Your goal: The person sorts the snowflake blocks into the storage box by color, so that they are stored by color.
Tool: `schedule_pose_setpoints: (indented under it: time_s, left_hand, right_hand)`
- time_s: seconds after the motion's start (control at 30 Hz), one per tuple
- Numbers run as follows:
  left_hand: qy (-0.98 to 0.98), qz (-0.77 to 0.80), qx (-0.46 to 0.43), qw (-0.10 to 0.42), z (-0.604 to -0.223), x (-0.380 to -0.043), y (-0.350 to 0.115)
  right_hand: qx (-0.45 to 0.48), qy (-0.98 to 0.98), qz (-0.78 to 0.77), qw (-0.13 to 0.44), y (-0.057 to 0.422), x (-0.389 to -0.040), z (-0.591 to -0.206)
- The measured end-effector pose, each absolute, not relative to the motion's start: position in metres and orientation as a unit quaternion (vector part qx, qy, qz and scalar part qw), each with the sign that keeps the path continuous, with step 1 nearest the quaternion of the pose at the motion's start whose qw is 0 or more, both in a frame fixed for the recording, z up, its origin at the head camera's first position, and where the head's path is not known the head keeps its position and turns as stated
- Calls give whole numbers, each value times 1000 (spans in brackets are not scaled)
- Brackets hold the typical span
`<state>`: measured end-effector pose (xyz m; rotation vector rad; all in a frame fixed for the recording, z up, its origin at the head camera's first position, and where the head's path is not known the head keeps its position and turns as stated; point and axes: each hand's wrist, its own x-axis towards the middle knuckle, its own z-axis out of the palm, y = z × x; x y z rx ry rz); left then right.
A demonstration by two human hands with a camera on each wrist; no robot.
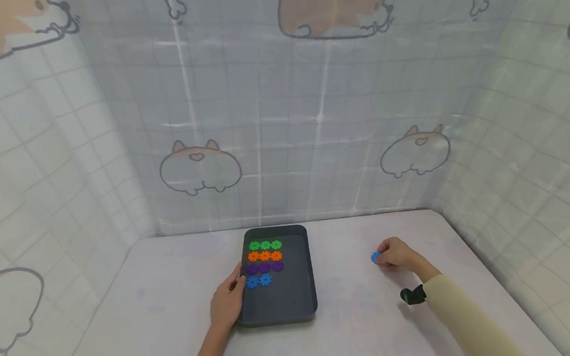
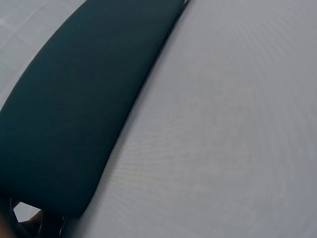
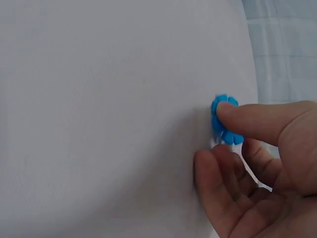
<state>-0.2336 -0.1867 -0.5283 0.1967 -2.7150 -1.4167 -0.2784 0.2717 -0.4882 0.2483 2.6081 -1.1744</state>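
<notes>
A blue flower-shaped disc (image 3: 233, 138) with notched edges is pinched by my right hand (image 1: 397, 253) over the right side of the table. In the right wrist view the thumb presses on its face, and the other fingers curl below. My left hand (image 1: 227, 303) grips the left wall of a dark grey tray (image 1: 290, 307), its thumb at the rim. Inside the tray lie rows of similar discs: three green (image 1: 265, 245), three orange (image 1: 264, 256), three purple (image 1: 264, 267) and two blue (image 1: 265, 280). In the left wrist view the tray's outer side (image 2: 84, 99) hides most of the hand.
The pale table (image 1: 349, 330) carries the tray left of centre. Grey-white grid-patterned sheets (image 1: 284, 116) with cartoon dogs enclose the back and both sides. Black wrist straps (image 1: 413, 295) sit on both forearms.
</notes>
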Motion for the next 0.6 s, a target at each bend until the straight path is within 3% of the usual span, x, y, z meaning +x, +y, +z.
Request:
schedule_pose_setpoints:
  time_s: [0.6]
  left_hand:
    - [-883,-464,65,36,-527,-231,-187]
  right_hand:
    - [34,850,-506,144,209,-279,-470]
